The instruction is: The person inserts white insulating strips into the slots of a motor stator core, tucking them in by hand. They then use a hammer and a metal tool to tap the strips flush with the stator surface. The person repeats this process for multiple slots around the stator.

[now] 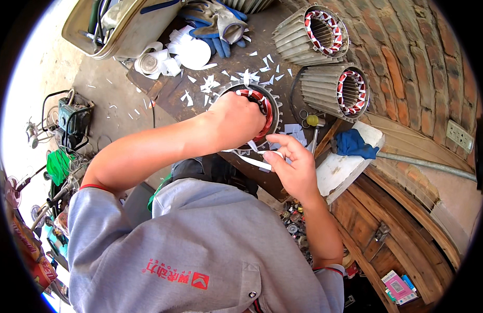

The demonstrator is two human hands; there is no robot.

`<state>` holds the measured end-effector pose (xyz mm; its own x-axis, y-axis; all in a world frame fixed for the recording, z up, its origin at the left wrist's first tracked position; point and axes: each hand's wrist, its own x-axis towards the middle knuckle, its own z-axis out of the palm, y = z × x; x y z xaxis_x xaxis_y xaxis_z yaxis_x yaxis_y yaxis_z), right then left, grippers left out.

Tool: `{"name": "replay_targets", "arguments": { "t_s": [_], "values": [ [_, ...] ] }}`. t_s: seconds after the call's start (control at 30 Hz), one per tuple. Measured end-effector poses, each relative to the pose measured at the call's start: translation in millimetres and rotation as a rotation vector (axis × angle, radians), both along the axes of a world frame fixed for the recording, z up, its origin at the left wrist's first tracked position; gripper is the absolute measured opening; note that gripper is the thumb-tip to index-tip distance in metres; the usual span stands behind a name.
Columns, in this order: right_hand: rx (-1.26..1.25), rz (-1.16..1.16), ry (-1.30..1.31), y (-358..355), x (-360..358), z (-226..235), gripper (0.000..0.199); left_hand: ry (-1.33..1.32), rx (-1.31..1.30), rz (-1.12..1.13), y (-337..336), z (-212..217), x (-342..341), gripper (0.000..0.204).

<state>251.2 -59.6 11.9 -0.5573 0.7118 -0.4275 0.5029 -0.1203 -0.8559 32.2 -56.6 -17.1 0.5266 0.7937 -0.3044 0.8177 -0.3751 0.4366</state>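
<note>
A motor stator (275, 112) with a finned metal casing and red windings stands on the dark bench in front of me. My left hand (239, 117) is closed in a fist over its bore, with the fingertips turned down inside and hidden. Whatever those fingers grip, I cannot make out. At the stator's near right side, my right hand (292, 164) pinches a narrow white tape (254, 161) by the thumb, the index finger pointing toward the windings. The tape trails left along the casing's near edge. White wedge-shaped slips lie around the casing's far side.
Two more finned stators (327, 91) lie at the right by the brick wall. White tape rolls (150, 63), work gloves (218, 26) and a plastic bin (132, 26) occupy the far left. Scissors, a yellow-headed tool (313, 121) and a blue cloth (354, 145) sit to the right.
</note>
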Motion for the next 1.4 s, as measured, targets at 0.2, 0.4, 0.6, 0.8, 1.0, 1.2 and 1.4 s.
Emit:
{"name": "replay_targets", "arguments": {
  "t_s": [0.2,0.4,0.6,0.8,1.0,1.2,1.4],
  "values": [
    [-0.544,-0.377,0.874,-30,23,18,0.021,0.092,0.295,0.387,-13,33,-26,0.010],
    [-0.860,-0.558,1.322,-52,38,40,0.028,-0.029,0.418,0.728,-73,75,-64,0.007],
    [-1.133,-0.737,1.432,-78,36,21,0.028,-0.378,0.036,0.837,-158,43,-6,0.007],
    [-1.228,-0.895,1.216,-99,28,3,0.021,-0.517,-0.102,0.833,-152,-7,63,0.007],
    [-0.978,-1.036,0.983,-105,41,-37,0.017,-0.761,-0.074,0.770,-142,-15,73,0.004],
    [0.381,-0.471,-0.124,-90,38,-50,0.034,-0.778,-0.014,0.693,-136,-21,69,0.005],
    [0.210,-0.147,-0.047,-41,17,-5,0.022,-0.692,-0.009,0.626,-129,-14,61,0.006]
  ]
}}
